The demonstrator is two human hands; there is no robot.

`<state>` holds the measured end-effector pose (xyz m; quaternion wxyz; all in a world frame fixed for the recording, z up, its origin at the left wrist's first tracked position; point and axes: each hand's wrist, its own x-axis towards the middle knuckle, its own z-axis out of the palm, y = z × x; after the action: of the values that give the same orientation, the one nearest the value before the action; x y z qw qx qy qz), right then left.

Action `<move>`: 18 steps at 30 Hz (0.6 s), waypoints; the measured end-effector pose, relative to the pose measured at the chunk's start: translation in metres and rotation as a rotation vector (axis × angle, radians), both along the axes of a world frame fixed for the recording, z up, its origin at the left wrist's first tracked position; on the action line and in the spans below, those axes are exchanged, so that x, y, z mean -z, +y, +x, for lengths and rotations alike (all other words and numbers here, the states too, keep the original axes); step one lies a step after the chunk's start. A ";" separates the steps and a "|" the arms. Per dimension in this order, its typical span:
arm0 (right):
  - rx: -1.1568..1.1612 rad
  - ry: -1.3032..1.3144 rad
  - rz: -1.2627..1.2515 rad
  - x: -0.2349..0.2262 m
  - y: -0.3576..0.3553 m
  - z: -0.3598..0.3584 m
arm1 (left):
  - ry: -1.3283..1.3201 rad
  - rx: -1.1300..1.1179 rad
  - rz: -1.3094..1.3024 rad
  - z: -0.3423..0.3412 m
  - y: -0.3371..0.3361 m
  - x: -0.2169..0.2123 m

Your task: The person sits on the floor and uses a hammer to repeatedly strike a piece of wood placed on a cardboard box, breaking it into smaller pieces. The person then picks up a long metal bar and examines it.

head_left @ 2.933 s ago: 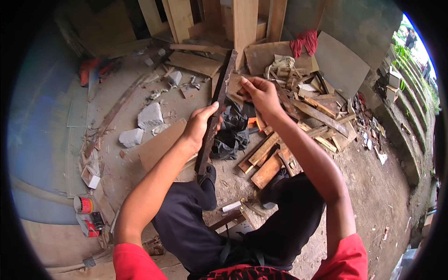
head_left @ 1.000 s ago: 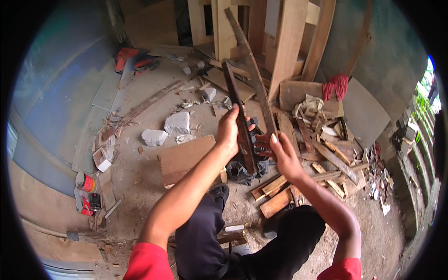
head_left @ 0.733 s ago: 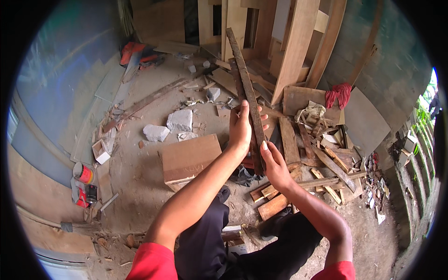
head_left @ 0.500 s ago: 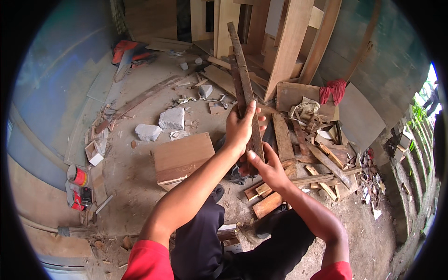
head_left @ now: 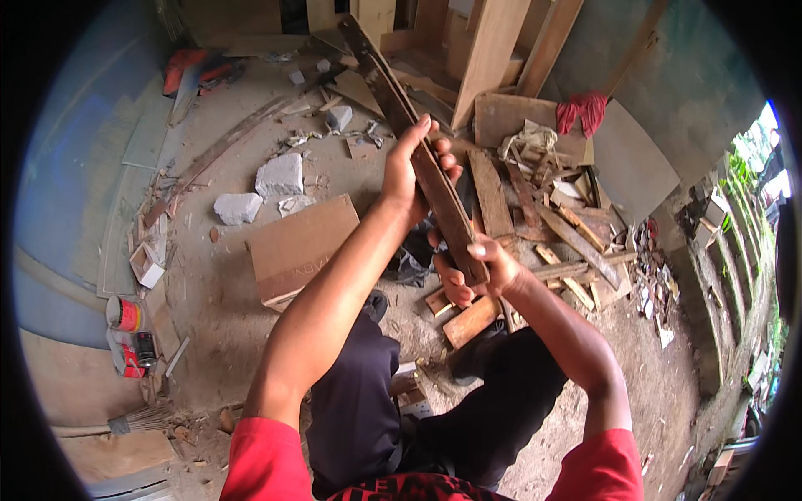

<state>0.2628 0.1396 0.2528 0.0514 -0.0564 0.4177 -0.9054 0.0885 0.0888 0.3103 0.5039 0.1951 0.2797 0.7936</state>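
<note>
I hold a long, dark, weathered wooden strip point(head_left: 443, 190) at a slant in front of me, its far end pointing up and left. A dark line runs along its length; I cannot tell whether one piece or two lie together. My left hand point(head_left: 407, 167) is closed round the middle, with the thumb along the top and fingertips showing on the right side. At the near end, my right hand point(head_left: 499, 269) grips the wood, thumb on its upper face and fingers curled below. Beneath the strip, a black plastic bag point(head_left: 409, 260) is partly hidden.
A brown box-like wooden piece point(head_left: 305, 242) lies left of my forearm. Pale stone blocks point(head_left: 280, 175) rest beyond it. Scrap boards point(head_left: 490, 192) are heaped on the right, near a red cloth point(head_left: 581, 113). Paint cans point(head_left: 124, 315) stand by the left wall.
The strip has swung so its far end leans further left, and its broader face now shows. Both hands have shifted along with it. The view has tilted down a little.
</note>
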 end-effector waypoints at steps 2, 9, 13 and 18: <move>-0.072 0.026 0.031 -0.007 -0.004 -0.009 | 0.082 -0.076 -0.070 -0.009 0.005 0.000; 0.700 -0.195 0.923 -0.013 -0.023 -0.011 | 0.310 -0.568 -0.324 -0.026 0.020 0.034; 0.785 -0.325 1.267 -0.016 -0.046 -0.010 | 0.324 -0.523 -0.379 -0.014 0.010 0.032; 0.679 -0.204 0.999 -0.024 -0.043 0.006 | 0.106 -0.150 -0.109 -0.021 -0.026 0.003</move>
<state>0.2691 0.0971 0.2763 -0.1801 0.1975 0.7794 -0.5666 0.0672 0.0628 0.3076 0.4376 0.1875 0.3625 0.8012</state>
